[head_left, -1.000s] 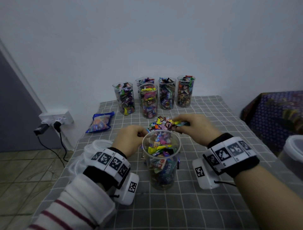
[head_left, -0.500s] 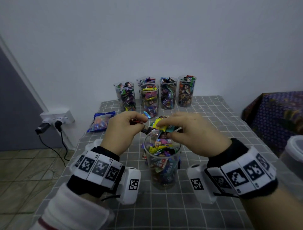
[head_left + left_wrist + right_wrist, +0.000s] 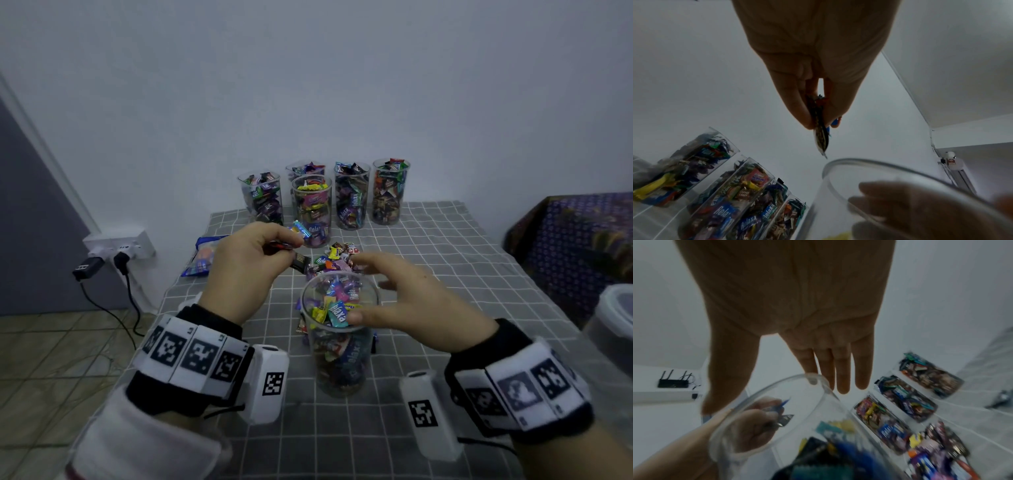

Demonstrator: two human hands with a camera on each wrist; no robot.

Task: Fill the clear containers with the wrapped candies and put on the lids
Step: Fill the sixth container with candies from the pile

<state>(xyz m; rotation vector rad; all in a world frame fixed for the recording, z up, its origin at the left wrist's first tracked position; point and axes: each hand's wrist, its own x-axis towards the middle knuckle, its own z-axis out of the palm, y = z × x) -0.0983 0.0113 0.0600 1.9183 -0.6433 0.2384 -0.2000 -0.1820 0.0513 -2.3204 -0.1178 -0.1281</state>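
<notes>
so the near container (image 3: 339, 329) is the landmark here, standing on the grid tablecloth (image 3: 445, 260) and already most of the way full of wrapped candies. the left hand (image 3: 246, 270) is up and to the left of its rim, thumb and fingers pinching a few candies (image 3: 291, 253), one dark wrapper poking out toward the mouth. the right hand (image 3: 411, 308) hovers over the right side of the rim, fingers spread wide and holding nothing, thumb tip at the near edge.

if i were doing this i'd bring the pinch right over the middle of the mouth before letting go, since the wrappers are flat and light and will probably flutter or catch on the rim. the free hand could steady the wall; it's tall and narrow so looks tippy.

more loose candies (image 3: 334, 260) sit in a pile just behind it, and five filled containers (image 3: 352, 198) stand further back by the wall. none of them has a lid on.

readable stuff: "relaxa" on loads of blue wrappers, "mentos" on a pink one, "coffee candy" on a brown one in the left wrist view.
</notes>
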